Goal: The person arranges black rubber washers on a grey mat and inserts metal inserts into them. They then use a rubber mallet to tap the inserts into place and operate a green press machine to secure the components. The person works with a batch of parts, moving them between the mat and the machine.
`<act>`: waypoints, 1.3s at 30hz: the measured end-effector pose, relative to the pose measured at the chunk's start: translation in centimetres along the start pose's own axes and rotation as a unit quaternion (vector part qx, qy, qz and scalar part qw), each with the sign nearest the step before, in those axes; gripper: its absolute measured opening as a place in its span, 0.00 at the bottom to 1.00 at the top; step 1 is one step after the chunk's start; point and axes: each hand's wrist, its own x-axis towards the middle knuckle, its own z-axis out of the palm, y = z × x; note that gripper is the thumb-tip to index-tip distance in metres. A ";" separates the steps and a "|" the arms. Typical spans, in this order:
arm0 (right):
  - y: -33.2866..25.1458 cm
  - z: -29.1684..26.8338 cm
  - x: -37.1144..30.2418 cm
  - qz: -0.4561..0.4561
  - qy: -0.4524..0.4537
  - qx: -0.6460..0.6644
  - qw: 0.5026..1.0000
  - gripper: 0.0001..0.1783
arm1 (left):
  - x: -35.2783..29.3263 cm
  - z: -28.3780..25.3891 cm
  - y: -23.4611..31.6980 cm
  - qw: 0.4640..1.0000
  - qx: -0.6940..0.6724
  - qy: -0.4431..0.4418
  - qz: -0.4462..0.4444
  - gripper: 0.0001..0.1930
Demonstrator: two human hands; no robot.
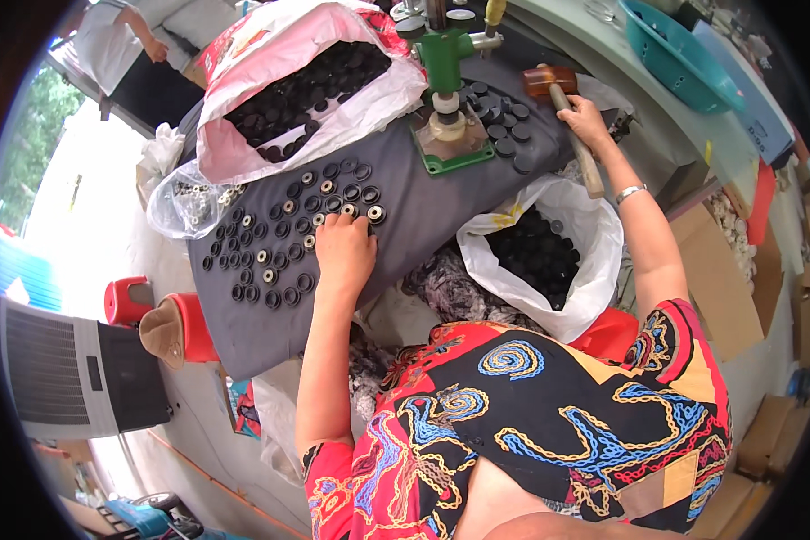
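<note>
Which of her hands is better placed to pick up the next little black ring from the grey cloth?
Probably the left hand: it rests right on the black rings spread on the grey cloth. The right hand is away by the green press, gripping a mallet.

**Cloth, rubber and wood on the bench**

Matt grey cloth (423, 193) covers the work surface, soft and creased. The black rings (270, 261) look dull and rubbery, some with shiny metal centres. The mallet (562, 108) shows a glossy amber head on a pale wooden handle. Thin, crinkly white plastic bag (594, 243); green-painted metal press (445, 67), smooth.
</note>
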 end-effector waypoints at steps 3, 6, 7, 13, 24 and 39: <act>-0.2 -0.9 0.6 0.000 -0.035 -0.118 0.992 0.21 | 0.0 -0.1 -0.4 0.999 -0.030 0.023 -0.005 0.15; -2.2 -1.1 0.9 0.005 -0.099 -0.219 0.971 0.19 | -0.7 -0.6 -0.8 0.991 -0.106 0.061 -0.050 0.16; -2.5 -0.9 0.8 -0.020 -0.078 -0.253 0.964 0.19 | -0.8 -0.8 -0.8 0.985 -0.141 0.076 -0.067 0.17; -8.1 -0.3 -1.3 -0.170 0.072 -0.259 0.948 0.19 | -0.9 -0.1 -2.2 0.913 -0.339 0.155 -0.166 0.13; -16.4 -0.3 0.1 -0.235 0.125 0.074 0.961 0.16 | 1.0 3.3 1.3 0.894 -0.344 0.217 -0.189 0.13; -22.2 -2.0 -1.0 -0.122 0.127 0.271 0.946 0.11 | 0.3 4.6 0.9 0.972 -0.114 0.197 -0.066 0.15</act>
